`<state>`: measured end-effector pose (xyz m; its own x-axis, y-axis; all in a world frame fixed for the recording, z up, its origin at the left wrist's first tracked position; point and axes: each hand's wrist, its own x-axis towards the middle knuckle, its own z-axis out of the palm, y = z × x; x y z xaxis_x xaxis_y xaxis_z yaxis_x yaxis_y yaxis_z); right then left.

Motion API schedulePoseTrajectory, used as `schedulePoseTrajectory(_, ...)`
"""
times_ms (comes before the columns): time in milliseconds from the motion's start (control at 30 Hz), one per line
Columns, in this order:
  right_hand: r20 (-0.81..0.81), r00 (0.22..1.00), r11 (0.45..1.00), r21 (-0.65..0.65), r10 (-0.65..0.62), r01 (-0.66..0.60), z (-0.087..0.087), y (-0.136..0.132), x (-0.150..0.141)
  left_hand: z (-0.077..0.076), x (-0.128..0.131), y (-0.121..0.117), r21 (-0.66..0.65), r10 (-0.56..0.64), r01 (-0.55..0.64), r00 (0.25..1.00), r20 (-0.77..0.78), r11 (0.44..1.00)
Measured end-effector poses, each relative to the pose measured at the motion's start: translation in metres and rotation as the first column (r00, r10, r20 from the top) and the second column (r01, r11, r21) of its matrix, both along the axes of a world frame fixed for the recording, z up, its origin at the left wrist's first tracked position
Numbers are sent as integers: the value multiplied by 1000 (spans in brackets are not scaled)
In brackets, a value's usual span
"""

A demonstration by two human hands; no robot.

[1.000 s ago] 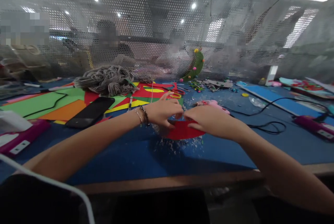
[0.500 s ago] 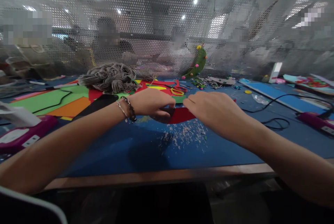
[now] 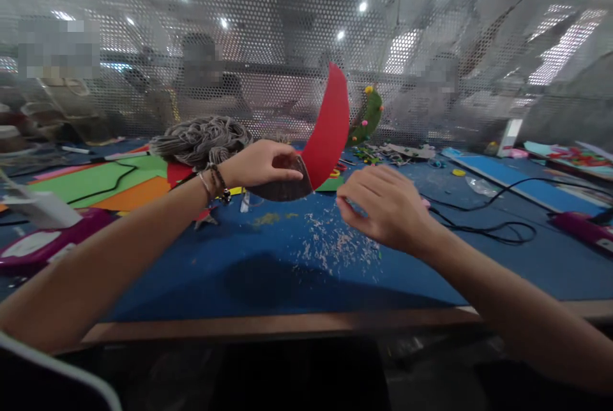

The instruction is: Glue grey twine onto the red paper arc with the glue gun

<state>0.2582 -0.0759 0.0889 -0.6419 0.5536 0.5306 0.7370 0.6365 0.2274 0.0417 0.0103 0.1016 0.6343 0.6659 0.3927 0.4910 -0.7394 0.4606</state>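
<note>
My left hand point(image 3: 268, 165), with bracelets at its wrist, pinches a dark curved piece point(image 3: 282, 189) between thumb and fingers. A red crescent-shaped sheet point(image 3: 330, 130) rises from the right end of that piece, its pointed tip upward. Whether the two are joined is hidden near my fingers. To the right, my right hand point(image 3: 383, 207) hovers above the table, apart from the red sheet. Its fingers are curled toward the thumb; anything small between them cannot be made out. Pale scraps point(image 3: 338, 242) lie scattered on the blue table point(image 3: 191, 283) beneath.
Grey yarn point(image 3: 201, 140) and coloured sheets point(image 3: 96, 182) lie at the left. A green crescent with pompoms point(image 3: 368, 119) stands against the perforated screen point(image 3: 287, 28). Purple power strips point(image 3: 89, 229) sit at both sides, and a black cable point(image 3: 507, 229) loops at the right.
My right hand has come off the red sheet and moved slightly right and down. The red sheet now stands upright, and my left hand has shifted left with the dark piece.
</note>
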Motion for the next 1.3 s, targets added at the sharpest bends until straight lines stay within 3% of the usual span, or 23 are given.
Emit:
schedulePoseTrajectory(67, -114, 993, 955, -295, -37, 2, -13, 15, 1, -11, -4, 0, -32, 16, -14, 998, 59, 999)
schedulePoseTrajectory(167, -269, 960, 777, -619, -73, -115, -29, 32, -2, -27, -4, -4, -81, 35, -25, 992, 125, 996)
schedulePoseTrajectory(267, -403, 912, 648, -713, -69, -267, -38, 38, -10, -41, 1, -11, -118, 60, -39, 982, 181, 992)
schedulePoseTrajectory(400, -466, 874, 583, -752, -140, -307, -46, 33, -15, -56, 7, -19, -171, 96, -57, 968, 234, 984)
schedulePoseTrajectory(900, -534, 823, 624, -713, -190, -319, -51, 32, -4, -64, 0, -16, -238, 215, -136, 913, 346, 962)
schedulePoseTrajectory(1167, -480, 839, 709, -683, -257, -173, -55, 52, 16, -67, -6, -10, -163, 211, -166, 924, 320, 973)
schedulePoseTrajectory(1300, -420, 858, 774, -631, -296, -42, -50, 64, 33, -70, -4, -15, -60, 188, -178, 945, 267, 982)
